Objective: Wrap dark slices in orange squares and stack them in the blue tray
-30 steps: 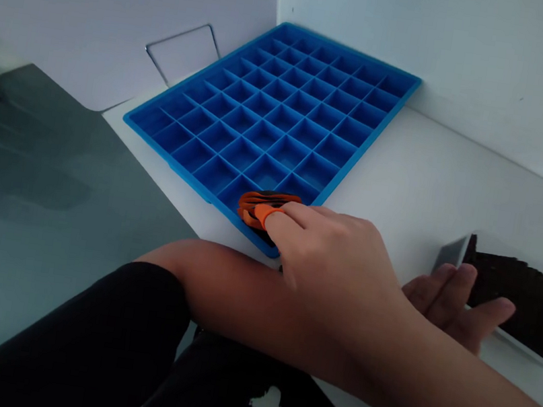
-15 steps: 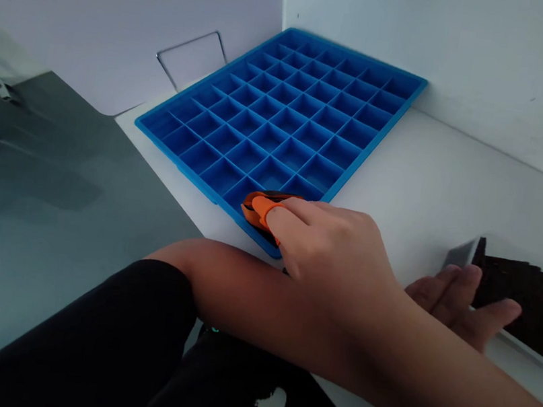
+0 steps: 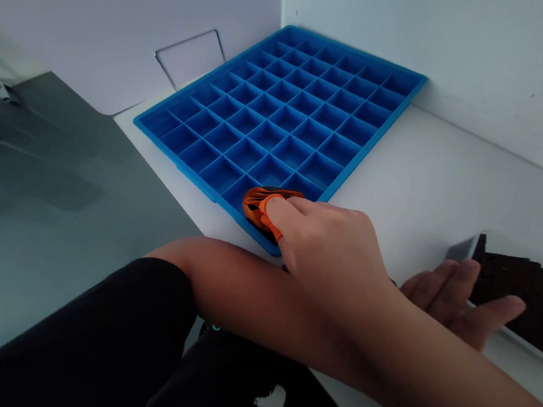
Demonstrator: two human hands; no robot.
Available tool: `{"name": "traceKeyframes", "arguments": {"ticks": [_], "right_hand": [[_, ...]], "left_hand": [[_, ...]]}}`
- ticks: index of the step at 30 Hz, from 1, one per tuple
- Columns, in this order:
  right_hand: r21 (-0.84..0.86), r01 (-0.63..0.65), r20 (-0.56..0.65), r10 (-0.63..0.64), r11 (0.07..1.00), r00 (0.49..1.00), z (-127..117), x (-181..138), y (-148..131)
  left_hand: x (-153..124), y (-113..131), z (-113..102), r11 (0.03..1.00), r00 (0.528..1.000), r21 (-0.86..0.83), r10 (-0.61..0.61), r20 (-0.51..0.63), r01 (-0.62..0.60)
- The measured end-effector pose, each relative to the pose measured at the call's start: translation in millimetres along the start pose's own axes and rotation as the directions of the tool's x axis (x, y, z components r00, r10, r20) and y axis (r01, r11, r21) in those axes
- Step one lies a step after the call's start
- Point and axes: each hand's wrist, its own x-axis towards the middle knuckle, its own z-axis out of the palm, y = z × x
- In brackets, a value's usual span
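Observation:
A blue grid tray (image 3: 284, 117) with many square cells lies on the white counter against the corner of the walls. My right hand (image 3: 330, 250) reaches across over my left forearm. Its fingertips pinch a small orange and black piece (image 3: 256, 202) that sits at the tray's near corner cell. My left hand (image 3: 463, 307) lies behind the right wrist with its fingers stretched out and holds nothing. It rests on the counter just beside a box of dark pieces (image 3: 532, 304).
A bent wire stand (image 3: 192, 49) leans on the left wall panel behind the tray. A dark grey surface (image 3: 38, 196) drops away to the left of the white counter (image 3: 433, 180). My black sleeve and dark clothing fill the bottom.
My right fingertips have closed a little more over the orange piece at the tray's corner. The left hand stays where it was.

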Motion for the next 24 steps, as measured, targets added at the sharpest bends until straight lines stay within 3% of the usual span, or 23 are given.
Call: {"name": "traceKeyframes", "arguments": {"ticks": [6,9,11,12,14,16,17,20,24], "right_hand": [[0.027,0.017,-0.031,-0.016,0.999,0.999,4,-3,5],[0.007,0.073,-0.132,-0.072,0.997,0.989,7,-6,5],[-0.016,0.113,-0.231,-0.113,0.994,0.966,9,-6,5],[-0.030,0.127,-0.287,-0.130,0.991,0.949,10,-7,6],[-0.057,0.142,-0.366,-0.153,0.988,0.918,11,-6,6],[-0.068,0.136,-0.373,-0.151,0.988,0.915,12,-6,8],[-0.062,0.126,-0.349,-0.140,0.990,0.926,12,-6,8],[-0.045,0.105,-0.287,-0.114,0.993,0.951,11,-6,10],[-0.056,0.124,-0.304,-0.135,0.991,0.943,10,-8,10]], "left_hand": [[1,-8,8,0.999,0.995,0.037,-0.014,0.095,0.010],[-1,-15,18,0.993,0.998,0.105,0.048,0.035,-0.052],[-2,-19,23,0.972,0.985,0.193,0.152,-0.078,-0.135],[-2,-20,23,0.952,0.960,0.255,0.218,-0.175,-0.170],[-1,-19,21,0.901,0.849,0.390,0.349,-0.396,-0.188],[1,-15,15,0.864,0.742,0.480,0.422,-0.522,-0.154],[2,-12,11,0.858,0.724,0.497,0.426,-0.543,-0.133],[3,-7,5,0.852,0.732,0.506,0.428,-0.530,-0.132],[-2,-11,12,0.843,0.805,0.524,0.394,-0.444,-0.124]]}}
